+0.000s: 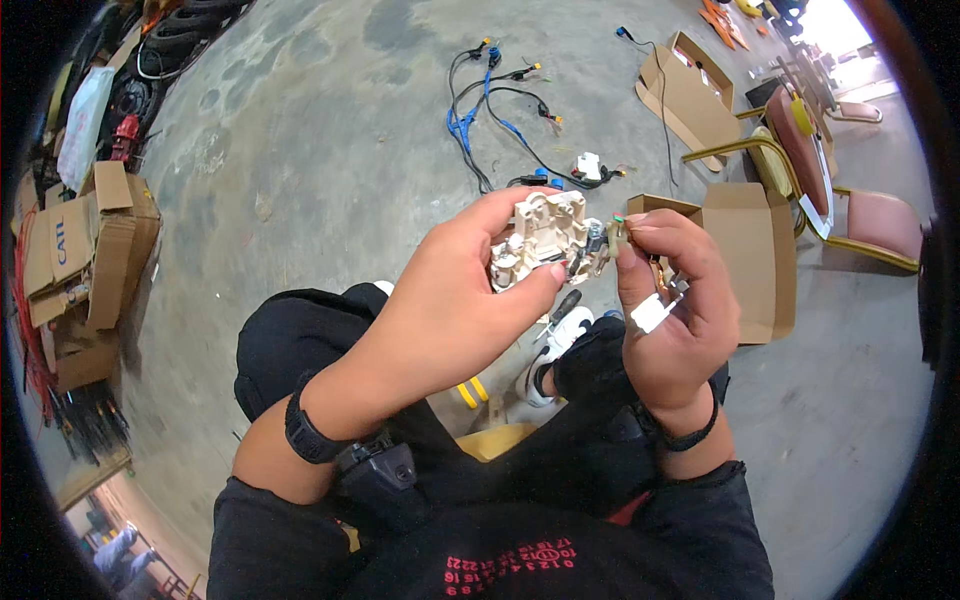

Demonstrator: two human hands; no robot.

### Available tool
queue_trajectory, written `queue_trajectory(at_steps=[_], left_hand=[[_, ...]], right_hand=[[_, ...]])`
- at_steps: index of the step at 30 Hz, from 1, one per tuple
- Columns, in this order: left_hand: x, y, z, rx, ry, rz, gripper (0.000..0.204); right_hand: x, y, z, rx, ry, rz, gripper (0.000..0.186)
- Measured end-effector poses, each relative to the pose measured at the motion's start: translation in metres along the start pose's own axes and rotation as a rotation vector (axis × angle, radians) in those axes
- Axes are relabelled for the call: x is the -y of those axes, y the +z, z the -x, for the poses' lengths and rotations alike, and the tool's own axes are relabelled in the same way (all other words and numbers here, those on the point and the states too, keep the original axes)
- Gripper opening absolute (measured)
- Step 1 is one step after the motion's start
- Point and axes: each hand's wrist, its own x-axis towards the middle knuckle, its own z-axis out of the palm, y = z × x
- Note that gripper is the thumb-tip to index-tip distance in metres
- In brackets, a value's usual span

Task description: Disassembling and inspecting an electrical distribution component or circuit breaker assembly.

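Head view: at the centre of the frame, the left hand [450,290] curls firmly round a cream housing [555,225]; just right, the right hand [692,340] pinches a small pale part [615,240], a white piece [650,314] against its fingers. The housing looks light, stiff, perhaps brittle (best gripped by its outer walls)

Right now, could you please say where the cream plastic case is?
The cream plastic case is in the left hand, near the head view's centre, left of the right hand.
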Motion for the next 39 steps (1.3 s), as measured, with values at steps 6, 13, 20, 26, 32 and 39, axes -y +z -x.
queue_trajectory(at_steps=[6,13,20,26,32,39], left_hand=[[-0.0065,0.0022,-0.0025,0.004,-0.057,0.054,0.046],[-0.0054,0.0033,-0.0044,0.034,-0.059,0.077,0.048],[-0.004,0.0058,-0.0039,0.035,-0.082,0.102,0.05],[-0.0051,0.0042,-0.0045,0.026,-0.124,0.098,0.052],[-0.0045,0.0033,-0.0052,0.042,-0.148,0.122,0.055],[-0.0063,0.002,-0.0054,0.011,-0.211,0.268,0.046]], right_hand=[[-0.005,-0.0044,-0.0018,0.012,-0.046,-0.019,0.023],[-0.0022,-0.0062,-0.0022,0.047,-0.018,-0.073,0.024],[-0.0019,-0.0056,-0.0037,0.062,-0.068,-0.065,0.028],[-0.0016,-0.0051,-0.0024,0.059,-0.039,-0.101,0.029],[-0.0024,-0.0058,-0.0034,0.109,-0.081,-0.084,0.028],[-0.0005,-0.0057,-0.0033,0.103,-0.021,-0.143,0.027]])
